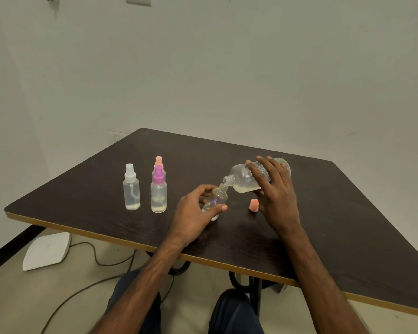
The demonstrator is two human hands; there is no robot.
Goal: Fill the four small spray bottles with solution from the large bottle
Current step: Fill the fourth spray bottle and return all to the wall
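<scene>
The right hand (273, 189) wraps over the large bottle (241, 175), fingers curled round its body. It holds the bottle above the table (336, 232), tipped almost level, with the open neck pointing left. A shallow pool of clear solution lies along the bottle's lower side. The neck meets the open mouth of a small uncapped spray bottle (219, 197), which leans to the right. The left hand (193, 210) grips this bottle, thumb on the near side and fingers curled behind it. A pink cap (254, 204) stands on the table just left of the right hand.

To the left, three small bottles stand upright with sprayers on: a white-topped bottle (131, 189), a purple-topped bottle (158, 194) to its right, and a pink-topped bottle (158, 161) directly behind the purple one, mostly hidden. A white pad (47, 251) and a cable (99, 260) lie on the floor under the table's left edge.
</scene>
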